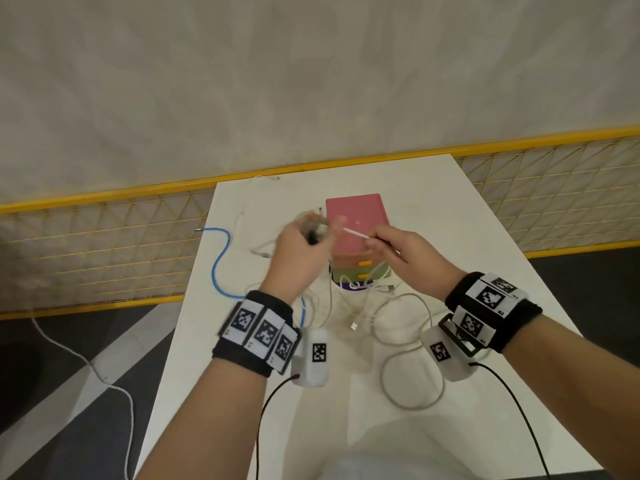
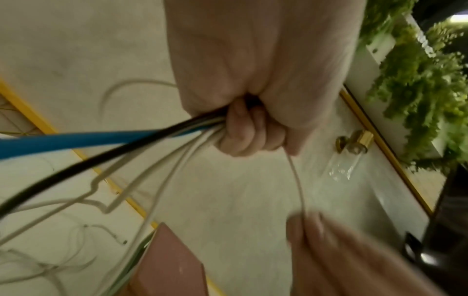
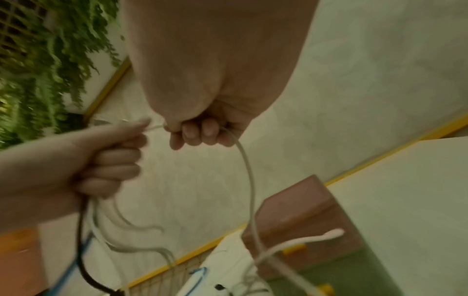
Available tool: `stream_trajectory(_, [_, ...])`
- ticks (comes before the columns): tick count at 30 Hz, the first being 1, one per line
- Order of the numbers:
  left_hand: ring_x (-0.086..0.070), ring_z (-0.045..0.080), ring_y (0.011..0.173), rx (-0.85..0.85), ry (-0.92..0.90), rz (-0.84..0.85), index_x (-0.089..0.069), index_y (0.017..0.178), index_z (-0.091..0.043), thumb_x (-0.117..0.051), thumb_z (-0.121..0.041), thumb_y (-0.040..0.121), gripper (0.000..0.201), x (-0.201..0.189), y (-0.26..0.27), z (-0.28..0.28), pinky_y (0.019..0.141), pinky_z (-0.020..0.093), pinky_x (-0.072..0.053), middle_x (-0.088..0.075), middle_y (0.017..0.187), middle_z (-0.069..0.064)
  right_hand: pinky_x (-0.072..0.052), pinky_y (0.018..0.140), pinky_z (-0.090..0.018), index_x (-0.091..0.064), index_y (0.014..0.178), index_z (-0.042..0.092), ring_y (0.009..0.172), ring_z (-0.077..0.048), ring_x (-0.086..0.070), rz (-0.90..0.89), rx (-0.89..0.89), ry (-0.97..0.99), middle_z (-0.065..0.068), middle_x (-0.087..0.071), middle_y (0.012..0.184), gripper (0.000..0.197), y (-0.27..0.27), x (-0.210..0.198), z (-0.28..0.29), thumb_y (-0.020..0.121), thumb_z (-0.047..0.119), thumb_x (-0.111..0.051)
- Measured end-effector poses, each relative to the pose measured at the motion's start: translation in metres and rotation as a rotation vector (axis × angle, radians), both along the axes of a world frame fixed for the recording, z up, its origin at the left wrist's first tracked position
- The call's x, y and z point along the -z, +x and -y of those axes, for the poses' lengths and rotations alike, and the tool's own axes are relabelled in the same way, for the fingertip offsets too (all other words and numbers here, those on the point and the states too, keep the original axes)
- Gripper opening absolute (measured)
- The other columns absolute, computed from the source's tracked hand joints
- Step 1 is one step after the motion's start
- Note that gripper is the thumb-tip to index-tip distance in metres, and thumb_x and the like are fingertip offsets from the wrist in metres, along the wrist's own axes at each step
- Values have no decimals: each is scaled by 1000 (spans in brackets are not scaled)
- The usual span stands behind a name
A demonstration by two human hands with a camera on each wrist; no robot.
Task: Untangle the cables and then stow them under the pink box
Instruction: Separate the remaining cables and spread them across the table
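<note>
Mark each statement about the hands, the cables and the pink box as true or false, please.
1. The left hand grips a bundle with a blue cable and a black cable. True.
2. The right hand is empty. False: it holds one white cable.
3. The pink box stands on the white table. True.
4. All cables are already under the box. False: several still lie loose on the table in front of it.
5. The blue cable lies to the right of the box. False: it runs on the left.
</note>
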State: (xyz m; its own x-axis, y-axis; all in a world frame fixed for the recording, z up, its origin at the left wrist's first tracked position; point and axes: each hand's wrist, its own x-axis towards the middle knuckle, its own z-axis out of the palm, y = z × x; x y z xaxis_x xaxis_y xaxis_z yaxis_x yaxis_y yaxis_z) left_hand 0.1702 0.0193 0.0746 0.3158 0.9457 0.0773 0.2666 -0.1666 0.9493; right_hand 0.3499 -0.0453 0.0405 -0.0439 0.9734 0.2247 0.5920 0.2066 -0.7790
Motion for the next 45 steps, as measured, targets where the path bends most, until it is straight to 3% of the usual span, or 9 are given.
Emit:
stream_trajectory(6, [-37, 5, 49, -359, 131, 63, -50, 73, -14, -64, -37, 91, 32, -12, -29, -27, 57, 20, -35, -40, 58, -8, -35, 61, -21, -49, 79, 15, 62, -8, -40, -41, 56, -119, 0, -46, 69, 24, 16, 24, 2, 100, 24, -40])
stream_trajectory(12, [-46, -1, 53, 80, 259, -109, -59, 119, -32, -65, -39, 89, 31, 11, -2, -1, 58, 14, -39, -50, 58, -16, -34, 57, -19, -49, 77, 7, 60, -7, -37, -23, 25, -41, -1, -43, 65, 25, -5, 6, -9, 100, 16, -43])
stream_trajectory(16, [-48, 0, 56, 86, 235, -155, -63, 98, -13, -65, -41, 89, 29, 8, 4, -3, 57, 13, -37, -52, 59, -15, -44, 69, -37, -59, 98, 7, 73, -26, -52, 36, -20, 24, -15, -59, 82, 21, -4, -3, -14, 100, 17, -41])
stream_trajectory(19, [-41, 1, 48, -166, 228, 33, -51, 71, -24, -66, -33, 90, 25, -5, -17, -21, 55, 15, -36, -47, 50, -15, -40, 66, -27, -57, 93, 24, 70, -15, -50, 3, 21, -25, -6, -57, 79, 20, 13, 3, -6, 101, 22, -39])
stream_trajectory(22, [-42, 13, 57, -384, 295, -27, -49, 73, -20, -62, -39, 92, 30, -10, -39, -39, 59, 28, -39, -46, 60, -8, -36, 64, -12, -56, 90, 14, 66, -1, -46, -3, 39, -95, 7, -52, 75, 22, 21, 12, 2, 102, 18, -38])
stream_trajectory(28, [-48, -3, 54, 15, 314, -147, -62, 112, -28, -65, -35, 90, 23, 12, -12, -9, 55, 9, -36, -47, 59, -15, -40, 66, -15, -54, 90, -1, 72, -14, -51, 41, -19, -42, -10, -56, 79, 25, -4, 6, -9, 101, 16, -39])
stream_trajectory(36, [-48, 12, 56, -97, 325, -143, -57, 82, -12, -65, -41, 88, 31, 15, -24, -20, 59, 28, -42, -53, 60, -4, -33, 67, -21, -52, 75, 18, 70, -11, -41, 222, -116, -65, 3, -41, 78, 26, 2, -3, -18, 99, 12, -45])
stream_trajectory(42, [-47, 9, 57, -211, 301, -144, -60, 89, -9, -65, -38, 89, 30, 18, -49, -20, 57, 20, -40, -51, 63, -7, -46, 70, -33, -66, 99, 5, 70, -23, -57, 341, 64, -43, -11, -64, 81, 24, -6, -14, -58, 98, 15, -44])
stream_trajectory(45, [-52, -5, 71, -201, 173, -30, -54, 117, -27, -74, -38, 82, 42, 19, -53, -18, 63, 6, -41, -54, 90, -17, -42, 100, -29, -39, 142, 13, 117, -23, -57, 227, 68, -61, -15, -55, 133, 47, -20, -31, -89, 96, 5, -41])
